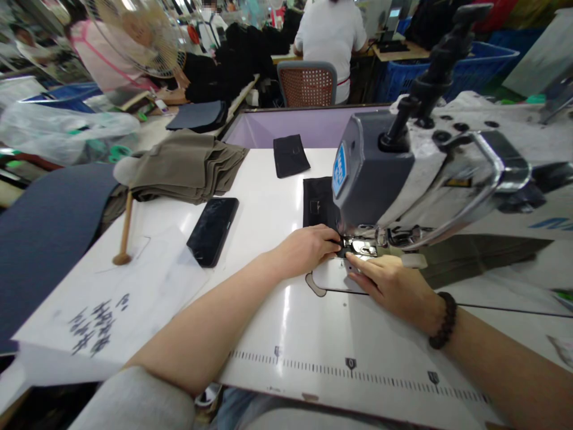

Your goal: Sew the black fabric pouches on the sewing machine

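A sewing machine (376, 173) stands over the white table, its presser foot (358, 245) low at the stitching spot. Under its head lies a dark fabric piece (317, 202) with a small light stitched rectangle. My left hand (308, 249) curls its fingers onto the near edge of that fabric, just left of the foot. Opposite it, my right hand (394, 283) reaches in with the index finger stretched to the fabric edge and the thumb apart on the machine plate. The needle tip and part of the fabric are hidden.
A second dark fabric piece (290, 156) lies further back. At left are a black phone (213, 230), a stack of olive fabric (183, 167), a wooden-handled tool (125, 230) and a paper with handwriting (147, 298). Olive fabric (483, 257) sits behind the machine. A co-worker (331, 42) sits ahead.
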`<action>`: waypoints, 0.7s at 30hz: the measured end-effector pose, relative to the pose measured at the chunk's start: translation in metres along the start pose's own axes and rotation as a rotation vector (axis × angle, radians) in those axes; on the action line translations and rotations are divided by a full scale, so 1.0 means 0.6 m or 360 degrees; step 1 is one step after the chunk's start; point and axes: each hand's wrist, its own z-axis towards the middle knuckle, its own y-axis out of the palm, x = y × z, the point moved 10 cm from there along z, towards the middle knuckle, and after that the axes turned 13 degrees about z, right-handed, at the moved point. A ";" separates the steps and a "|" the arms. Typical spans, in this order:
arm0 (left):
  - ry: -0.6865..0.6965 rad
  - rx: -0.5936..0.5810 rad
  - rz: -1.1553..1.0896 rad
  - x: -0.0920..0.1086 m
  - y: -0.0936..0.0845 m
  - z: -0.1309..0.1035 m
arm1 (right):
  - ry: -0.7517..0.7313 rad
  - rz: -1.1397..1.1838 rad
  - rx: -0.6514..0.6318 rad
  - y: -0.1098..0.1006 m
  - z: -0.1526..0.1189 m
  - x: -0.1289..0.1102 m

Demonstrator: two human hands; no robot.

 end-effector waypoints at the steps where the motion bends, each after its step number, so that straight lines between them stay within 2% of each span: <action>1: -0.0012 0.0002 0.0001 -0.003 0.001 0.001 | 0.0011 -0.0005 -0.0001 0.000 0.000 0.001; 10: -0.0106 0.0007 0.0018 -0.016 0.001 0.008 | 0.0038 0.0028 -0.0010 0.001 0.002 0.002; 21: -0.0115 -0.0011 0.0060 -0.017 0.001 0.012 | 0.0053 0.0051 -0.0017 0.002 0.001 0.003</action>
